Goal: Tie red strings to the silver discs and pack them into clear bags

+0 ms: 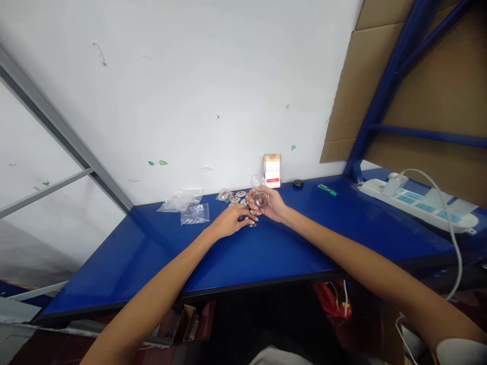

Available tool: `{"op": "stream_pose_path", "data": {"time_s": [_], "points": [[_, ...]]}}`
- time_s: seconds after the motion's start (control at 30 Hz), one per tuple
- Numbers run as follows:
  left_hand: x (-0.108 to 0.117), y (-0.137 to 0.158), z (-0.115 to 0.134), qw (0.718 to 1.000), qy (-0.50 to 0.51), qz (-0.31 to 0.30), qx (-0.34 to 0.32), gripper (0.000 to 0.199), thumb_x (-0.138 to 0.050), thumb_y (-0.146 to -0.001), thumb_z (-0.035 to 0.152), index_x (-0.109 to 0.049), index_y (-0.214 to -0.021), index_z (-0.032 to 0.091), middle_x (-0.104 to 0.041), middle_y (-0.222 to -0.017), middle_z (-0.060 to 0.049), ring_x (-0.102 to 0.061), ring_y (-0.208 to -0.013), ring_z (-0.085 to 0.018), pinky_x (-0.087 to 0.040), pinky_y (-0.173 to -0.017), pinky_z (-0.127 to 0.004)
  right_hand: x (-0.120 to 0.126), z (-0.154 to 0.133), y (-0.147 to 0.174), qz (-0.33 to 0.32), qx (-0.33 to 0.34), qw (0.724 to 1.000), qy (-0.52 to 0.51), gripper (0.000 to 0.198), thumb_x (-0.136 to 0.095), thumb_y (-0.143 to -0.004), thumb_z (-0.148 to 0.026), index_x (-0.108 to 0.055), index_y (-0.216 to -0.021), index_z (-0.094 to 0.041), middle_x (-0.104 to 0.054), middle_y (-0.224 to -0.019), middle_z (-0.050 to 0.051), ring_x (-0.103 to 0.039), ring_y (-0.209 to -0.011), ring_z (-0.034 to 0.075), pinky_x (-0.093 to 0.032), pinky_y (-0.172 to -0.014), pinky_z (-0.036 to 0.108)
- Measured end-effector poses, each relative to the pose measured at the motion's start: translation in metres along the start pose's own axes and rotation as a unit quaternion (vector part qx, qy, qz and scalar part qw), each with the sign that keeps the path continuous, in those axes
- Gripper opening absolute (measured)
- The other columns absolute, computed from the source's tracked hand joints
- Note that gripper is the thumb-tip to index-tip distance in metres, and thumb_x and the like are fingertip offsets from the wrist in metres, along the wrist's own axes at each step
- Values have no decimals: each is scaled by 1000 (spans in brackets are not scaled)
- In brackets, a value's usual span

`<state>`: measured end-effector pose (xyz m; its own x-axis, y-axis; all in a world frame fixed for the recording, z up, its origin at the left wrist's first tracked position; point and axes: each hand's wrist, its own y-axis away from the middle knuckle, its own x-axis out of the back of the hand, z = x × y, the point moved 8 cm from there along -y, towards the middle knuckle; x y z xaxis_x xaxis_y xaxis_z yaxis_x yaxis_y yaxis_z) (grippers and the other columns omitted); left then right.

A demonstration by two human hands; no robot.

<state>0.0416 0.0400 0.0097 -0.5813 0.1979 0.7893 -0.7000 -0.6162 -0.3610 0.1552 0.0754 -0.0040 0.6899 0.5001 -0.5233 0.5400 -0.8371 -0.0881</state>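
Note:
My right hand (273, 204) is closed around a round, shiny metal disc (260, 201) with a red middle. Clear plastic film, seemingly a small bag (257, 180), shows around that disc and above the fingers. Just to the left, my left hand (230, 221) has its thumb and fingers closed on the edge of another silvery disc (252, 223), low over the blue table. Behind both hands lie several similar discs (240, 193) with red marks, partly covered by the fingers. One disc (223, 196) at the left of this group appears to be in clear plastic.
Clear plastic bags (195, 214) lie left on the blue table (152, 253). A lit phone (272, 171) leans against the white wall. Farther right are a round black object (298, 183), a green item (327, 189) and a white power strip (418, 205) with a cable.

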Motion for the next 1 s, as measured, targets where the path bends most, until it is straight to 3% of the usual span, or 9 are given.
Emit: {"op": "stream_pose_path", "data": {"time_s": [0.1, 0.23, 0.33, 0.4, 0.53, 0.63, 0.8, 1.0], "points": [[-1, -1, -9, 1000, -16, 4, 5, 16, -69, -96, 37, -82, -97, 27, -77, -96, -7, -70, -91, -25, -53, -87, -36, 0, 0, 0, -8, 5, 999, 41, 20, -71, -82, -35, -60, -92, -21, -57, -78, 1, -48, -61, 15, -40, -52, 27], [27, 2, -25, 998, 16, 51, 33, 18, -65, -99, 39, -75, -97, 24, -76, -98, -6, -71, -91, -23, -55, -84, -35, -8, -2, 4, -35, 15, 994, 103, 25, -75, -73, -21, -60, -93, -20, -57, -77, -1, -47, -60, 13, -35, -51, 25], [57, 8, -40, 983, 99, 119, 96, 23, -61, -101, 45, -65, -102, 23, -72, -89, -4, -68, -74, -18, -54, -66, -29, -15, -1, 7, -65, -15, 989, 134, 25, -75, -74, -19, -59, -92, -20, -56, -77, -2, -45, -59, 12, -32, -50, 25], [76, 12, -42, 963, 161, 181, 118, 28, -68, -97, 48, -60, -101, 22, -69, -83, -2, -67, -68, -16, -52, -60, -25, -19, 4, 10, -91, -51, 984, 143, 24, -74, -76, -20, -58, -93, -20, -57, -79, -1, -45, -59, 12, -34, -51, 25], [98, 15, -28, 926, 232, 281, 102, 41, -83, -86, 45, -63, -111, 20, -72, -88, -2, -69, -75, -16, -56, -69, -27, -26, 17, 17, -156, -114, 970, 145, 23, -76, -83, -26, -59, -98, -21, -61, -83, 0, -46, -61, 12, -38, -52, 26], [96, 13, -17, 928, 248, 261, 98, 51, -85, -84, 44, -68, -125, 20, -76, -93, -4, -72, -84, -19, -58, -78, -30, -30, 23, 21, -190, -132, 962, 145, 25, -73, -92, -41, -60, -97, -20, -63, -85, 2, -47, -62, 13, -42, -54, 27], [89, 13, -16, 940, 247, 213, 100, 32, -85, -85, 43, -80, -101, 16, -79, -95, -9, -73, -86, -20, -57, -78, -30, -32, 30, 23, -209, -151, 956, 141, 37, -65, -99, -55, -63, -99, -18, -64, -85, 4, -51, -64, 14, -45, -55, 27], [91, 15, -16, 930, 253, 251, 93, 32, -86, -83, 46, -78, -96, 18, -78, -91, -6, -72, -83, -19, -57, -76, -30, -37, 33, 26, -240, -159, 942, 170, 38, -67, -97, -56, -62, -97, -18, -63, -83, 3, -51, -61, 14, -44, -53, 25]]}}
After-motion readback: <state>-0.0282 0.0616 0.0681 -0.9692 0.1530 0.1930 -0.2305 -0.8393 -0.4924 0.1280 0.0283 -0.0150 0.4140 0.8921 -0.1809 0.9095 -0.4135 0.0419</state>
